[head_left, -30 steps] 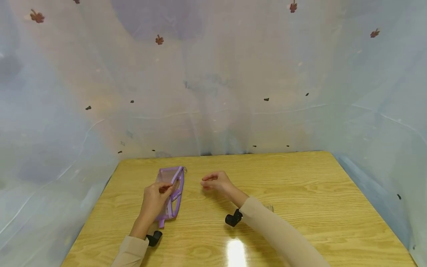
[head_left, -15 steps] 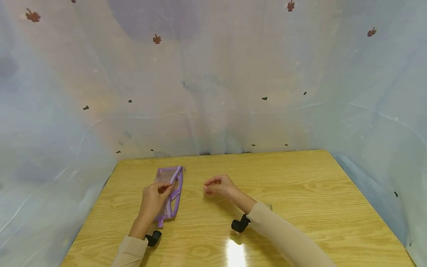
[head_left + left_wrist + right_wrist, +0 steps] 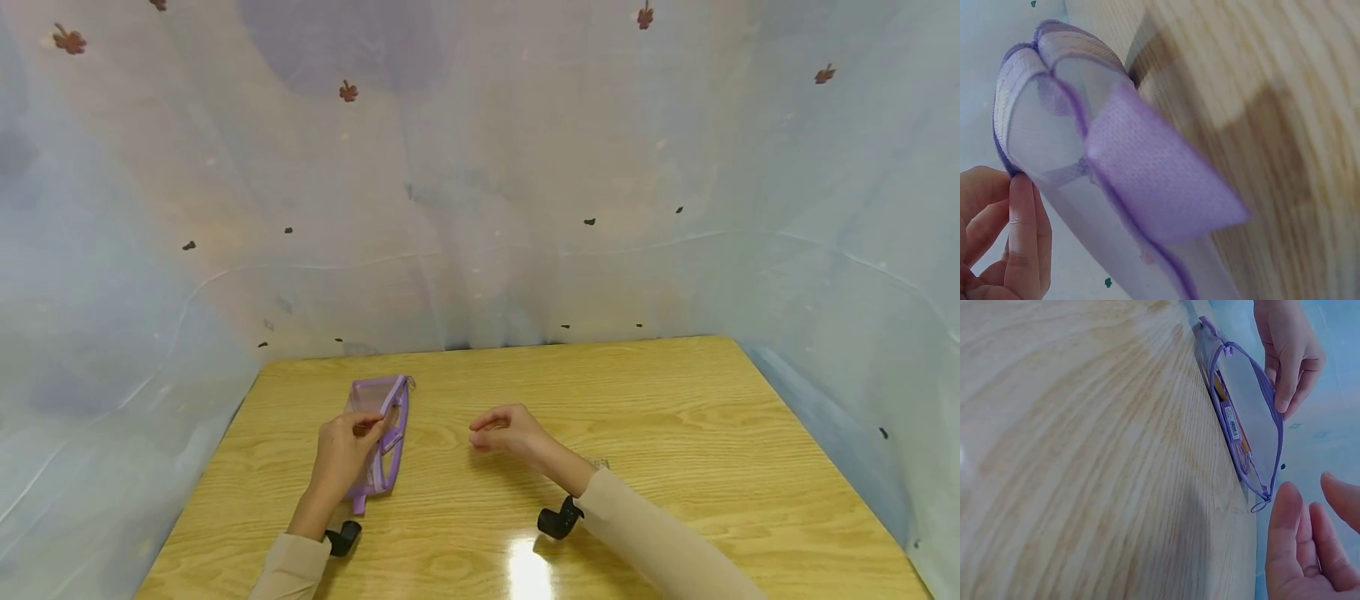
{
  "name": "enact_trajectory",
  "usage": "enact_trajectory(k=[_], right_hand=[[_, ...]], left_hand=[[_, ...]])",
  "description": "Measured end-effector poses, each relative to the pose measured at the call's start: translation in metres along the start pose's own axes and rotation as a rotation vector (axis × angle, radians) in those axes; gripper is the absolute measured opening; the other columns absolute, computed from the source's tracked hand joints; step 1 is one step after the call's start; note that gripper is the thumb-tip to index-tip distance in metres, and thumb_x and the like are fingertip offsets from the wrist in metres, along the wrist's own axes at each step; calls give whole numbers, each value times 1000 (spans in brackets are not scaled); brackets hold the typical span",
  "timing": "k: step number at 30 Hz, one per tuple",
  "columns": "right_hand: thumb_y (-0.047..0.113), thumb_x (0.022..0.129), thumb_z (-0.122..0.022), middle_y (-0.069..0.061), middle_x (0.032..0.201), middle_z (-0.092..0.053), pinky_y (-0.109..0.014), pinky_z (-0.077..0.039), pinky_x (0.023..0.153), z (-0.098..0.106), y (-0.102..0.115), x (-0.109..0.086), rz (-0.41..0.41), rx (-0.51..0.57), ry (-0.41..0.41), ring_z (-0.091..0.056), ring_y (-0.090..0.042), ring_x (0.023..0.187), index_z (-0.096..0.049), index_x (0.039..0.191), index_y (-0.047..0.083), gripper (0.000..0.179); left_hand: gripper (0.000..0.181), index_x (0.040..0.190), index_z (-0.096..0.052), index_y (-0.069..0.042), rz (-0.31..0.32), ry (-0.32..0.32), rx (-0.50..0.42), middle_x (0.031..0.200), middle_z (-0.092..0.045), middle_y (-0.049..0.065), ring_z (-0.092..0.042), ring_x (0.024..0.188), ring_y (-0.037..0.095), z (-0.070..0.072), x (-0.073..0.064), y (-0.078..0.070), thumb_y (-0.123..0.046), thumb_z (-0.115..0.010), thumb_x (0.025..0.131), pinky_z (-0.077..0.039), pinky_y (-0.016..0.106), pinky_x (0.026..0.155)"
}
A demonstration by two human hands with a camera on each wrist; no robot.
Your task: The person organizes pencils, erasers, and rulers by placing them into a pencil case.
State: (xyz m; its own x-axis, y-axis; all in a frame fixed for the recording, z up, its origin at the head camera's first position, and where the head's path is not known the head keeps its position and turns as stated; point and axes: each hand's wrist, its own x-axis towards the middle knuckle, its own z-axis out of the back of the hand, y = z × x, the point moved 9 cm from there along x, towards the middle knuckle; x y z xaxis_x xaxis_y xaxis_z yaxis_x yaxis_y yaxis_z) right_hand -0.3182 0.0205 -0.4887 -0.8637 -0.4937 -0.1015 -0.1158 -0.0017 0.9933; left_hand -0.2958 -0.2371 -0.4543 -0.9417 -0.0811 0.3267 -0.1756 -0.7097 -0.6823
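A purple mesh zip pouch (image 3: 371, 392) lies unzipped on the left part of the table. My left hand (image 3: 347, 450) pinches its upper edge between thumb and fingers, which keeps the mouth spread. Through the opening, the right wrist view shows a tag with a barcode (image 3: 1232, 423) and a thin orange-yellow stick-like thing (image 3: 1245, 442). A purple fabric tab (image 3: 1163, 172) sticks out from the pouch's near end. To the right of the pouch, my right hand (image 3: 513, 432) hovers over the table with loosely bent fingers. Nothing shows between its thumb and fingertips.
The wood-grain table (image 3: 675, 400) reaches back to a pale patterned curtain (image 3: 480, 208), which also hangs along both sides. A small, see-through or wiry thing (image 3: 600, 463) lies by the right forearm, partly hidden. Each wrist wears a black camera (image 3: 558, 521).
My right hand has drawn away from the pouch, rightward and a little toward me. The left hand keeps its pinch, and the pouch stays where it was.
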Motion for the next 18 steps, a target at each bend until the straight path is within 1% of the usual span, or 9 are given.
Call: enact_trajectory(k=[4, 7, 10, 14, 18], right_hand=[[-3, 90, -70, -12, 93, -69, -55, -52, 91, 1, -1, -8, -13, 11, 2, -66, -46, 99, -59, 115, -21, 33], [-3, 91, -70, -12, 94, -69, -54, -52, 92, 3, -2, -14, -19, 21, 5, -66, -45, 99, -59, 115, -21, 32], [-2, 91, -69, -13, 95, -68, -55, -51, 92, 4, -1, -20, -15, 24, 14, -67, -43, 97, -59, 115, -20, 31], [0, 92, -69, -15, 96, -69, -58, -50, 94, 6, 3, -28, -6, 16, 33, -68, -40, 96, -61, 114, -17, 28], [0, 92, -69, -16, 96, -69, -60, -48, 94, 9, 6, -35, 6, 6, 43, -67, -42, 97, -63, 112, -14, 26]], left_hand=[[13, 98, -77, 2, -2, -1, -3, 85, -73, 11, -70, 77, 26, 0, 0, 0, -8, -75, 90, -59, 35, 65], [13, 98, -77, 3, -19, -5, -5, 85, -73, 11, -70, 76, 26, 0, 0, -2, -7, -75, 89, -59, 35, 64], [13, 98, -77, 3, -29, -7, -4, 84, -73, 11, -70, 76, 27, 0, -1, -3, -7, -75, 89, -59, 35, 64], [13, 99, -77, 3, -29, -5, -9, 85, -73, 12, -70, 76, 27, -1, -1, -3, -6, -75, 89, -59, 35, 63], [13, 98, -77, 4, -31, -5, -6, 84, -73, 12, -70, 76, 28, -1, 0, -3, -6, -75, 89, -58, 33, 62]])
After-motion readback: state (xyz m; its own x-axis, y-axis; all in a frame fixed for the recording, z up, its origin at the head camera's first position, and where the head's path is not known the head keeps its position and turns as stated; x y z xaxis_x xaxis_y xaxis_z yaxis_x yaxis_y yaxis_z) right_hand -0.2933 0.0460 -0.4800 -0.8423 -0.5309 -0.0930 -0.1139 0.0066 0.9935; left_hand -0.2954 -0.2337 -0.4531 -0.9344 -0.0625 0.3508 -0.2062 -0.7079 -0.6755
